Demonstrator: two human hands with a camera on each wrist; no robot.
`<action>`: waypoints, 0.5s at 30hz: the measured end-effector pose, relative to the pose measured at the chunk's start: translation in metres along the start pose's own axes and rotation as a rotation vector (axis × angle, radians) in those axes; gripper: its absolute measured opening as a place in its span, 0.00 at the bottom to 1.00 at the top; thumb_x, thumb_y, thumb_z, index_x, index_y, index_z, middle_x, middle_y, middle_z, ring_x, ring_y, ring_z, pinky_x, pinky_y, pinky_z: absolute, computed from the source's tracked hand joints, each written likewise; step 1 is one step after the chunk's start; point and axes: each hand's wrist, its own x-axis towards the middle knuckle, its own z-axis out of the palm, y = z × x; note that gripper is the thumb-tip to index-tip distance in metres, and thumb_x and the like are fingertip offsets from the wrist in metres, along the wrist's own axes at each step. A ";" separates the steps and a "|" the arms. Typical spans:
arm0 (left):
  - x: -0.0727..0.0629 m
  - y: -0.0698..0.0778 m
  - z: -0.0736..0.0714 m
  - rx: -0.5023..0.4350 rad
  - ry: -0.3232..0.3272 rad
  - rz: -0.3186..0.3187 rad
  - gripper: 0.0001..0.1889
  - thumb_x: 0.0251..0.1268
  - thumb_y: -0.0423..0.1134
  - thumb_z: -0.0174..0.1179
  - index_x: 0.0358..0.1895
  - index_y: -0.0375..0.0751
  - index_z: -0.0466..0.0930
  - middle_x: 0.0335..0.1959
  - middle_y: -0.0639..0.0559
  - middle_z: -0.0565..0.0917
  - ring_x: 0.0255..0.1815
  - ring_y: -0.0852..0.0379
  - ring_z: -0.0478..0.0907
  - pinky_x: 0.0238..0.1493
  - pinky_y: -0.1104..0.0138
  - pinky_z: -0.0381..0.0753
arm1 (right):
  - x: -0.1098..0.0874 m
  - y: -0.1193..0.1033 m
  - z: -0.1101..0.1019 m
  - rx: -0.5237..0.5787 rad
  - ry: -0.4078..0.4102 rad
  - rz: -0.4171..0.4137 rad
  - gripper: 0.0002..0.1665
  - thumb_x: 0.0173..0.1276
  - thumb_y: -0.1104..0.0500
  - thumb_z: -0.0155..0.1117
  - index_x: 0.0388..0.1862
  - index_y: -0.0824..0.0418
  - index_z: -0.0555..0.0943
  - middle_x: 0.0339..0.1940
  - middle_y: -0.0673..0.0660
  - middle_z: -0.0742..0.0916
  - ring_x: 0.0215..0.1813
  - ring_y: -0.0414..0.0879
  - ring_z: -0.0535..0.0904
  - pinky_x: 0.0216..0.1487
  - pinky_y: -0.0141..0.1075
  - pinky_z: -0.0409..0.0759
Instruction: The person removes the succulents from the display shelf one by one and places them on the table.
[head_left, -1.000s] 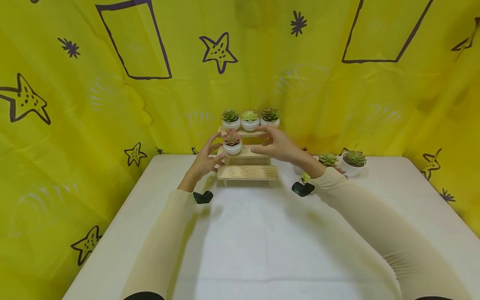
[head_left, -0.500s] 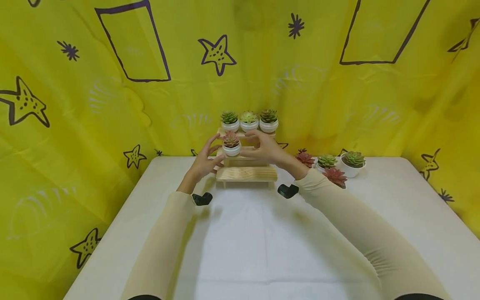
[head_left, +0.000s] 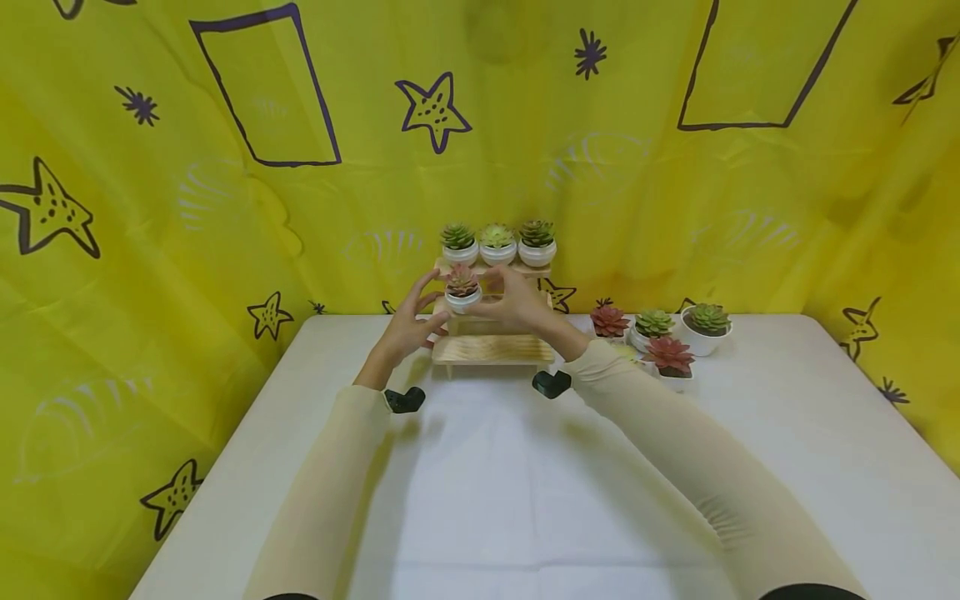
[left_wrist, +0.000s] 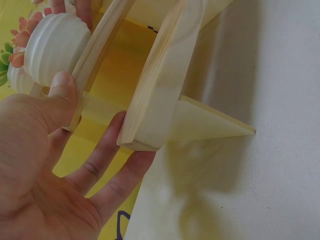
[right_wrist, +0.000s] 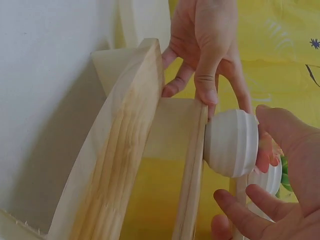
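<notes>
The pink plant (head_left: 462,282) sat between the two hands in the head view, its white pot (head_left: 463,302) at the middle level of the wooden stand (head_left: 493,350). From my distant seat I judged a hard push by the right hand (head_left: 517,302) to be the main danger: it could send the pot off the stand's end beside the left hand (head_left: 408,329). The three green plants (head_left: 497,237) stood just beyond both hands, so a raised finger might knock one.

In the left wrist view, I saw the left hand spread fairly wide, gripping nothing. Its thumb lay at the edge of the middle board (left_wrist: 98,50), just beside the pot, and two fingers seemed to touch the end of the bottom board (left_wrist: 161,85). Leaning there, I reckoned, could shift the stand.

In the right wrist view, I found the right hand loosely spread round the pot, thumb close by its rim, fingers short of a grip. I could not tell whether the thumb touched. Contact on one side only could topple the pot.
</notes>
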 end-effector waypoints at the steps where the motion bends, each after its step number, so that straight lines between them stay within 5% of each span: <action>1: 0.000 0.000 0.000 -0.003 -0.001 0.001 0.41 0.79 0.36 0.57 0.84 0.67 0.45 0.80 0.37 0.60 0.43 0.36 0.87 0.36 0.47 0.87 | 0.001 0.000 0.002 0.008 0.004 0.003 0.44 0.61 0.45 0.80 0.70 0.63 0.73 0.66 0.62 0.81 0.68 0.56 0.76 0.68 0.51 0.73; 7: -0.001 0.002 0.000 -0.010 -0.002 0.003 0.42 0.78 0.36 0.58 0.84 0.67 0.45 0.80 0.38 0.60 0.44 0.34 0.86 0.38 0.44 0.86 | 0.007 -0.001 0.012 0.010 0.018 0.022 0.44 0.61 0.44 0.80 0.69 0.62 0.71 0.63 0.63 0.82 0.66 0.58 0.77 0.65 0.51 0.75; 15: 0.000 0.001 0.001 -0.011 -0.006 -0.003 0.41 0.79 0.35 0.57 0.83 0.69 0.46 0.79 0.38 0.62 0.42 0.39 0.87 0.32 0.56 0.86 | 0.010 -0.003 0.020 -0.026 0.061 0.022 0.43 0.61 0.46 0.80 0.68 0.62 0.71 0.59 0.62 0.84 0.62 0.57 0.79 0.61 0.52 0.74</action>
